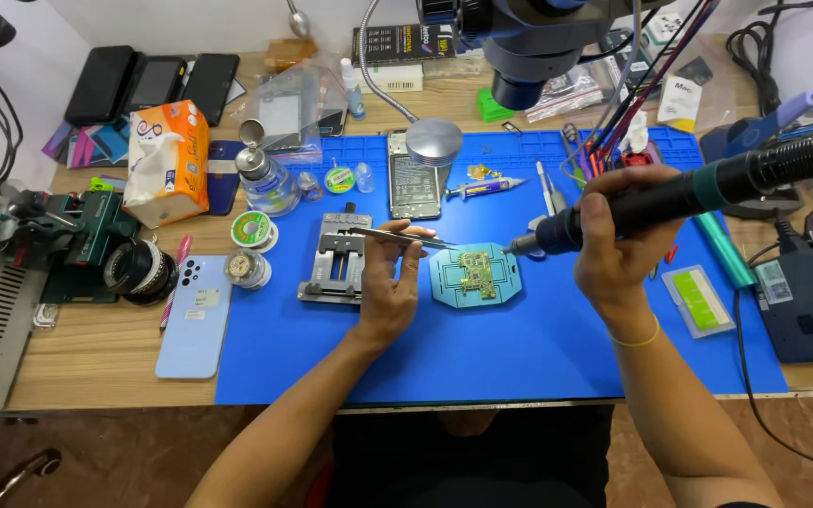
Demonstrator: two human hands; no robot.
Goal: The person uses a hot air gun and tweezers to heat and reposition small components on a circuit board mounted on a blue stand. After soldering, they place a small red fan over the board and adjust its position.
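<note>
Where a blue mat (482, 357) covers the wooden desk (96, 348), a circuit board (475, 274) lies at centre. The left hand (390, 282) pinches tweezers (405, 237) pointing toward 3 o'clock; the right hand (618, 235), clamped around a hot-air handle (670, 199), aims its nozzle toward 9 o'clock.

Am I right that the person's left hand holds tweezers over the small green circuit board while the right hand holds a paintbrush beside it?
Not quite. In the head view the right hand holds a hot-air tool, not a paintbrush. The left hand does hold tweezers near the circuit board.
</note>
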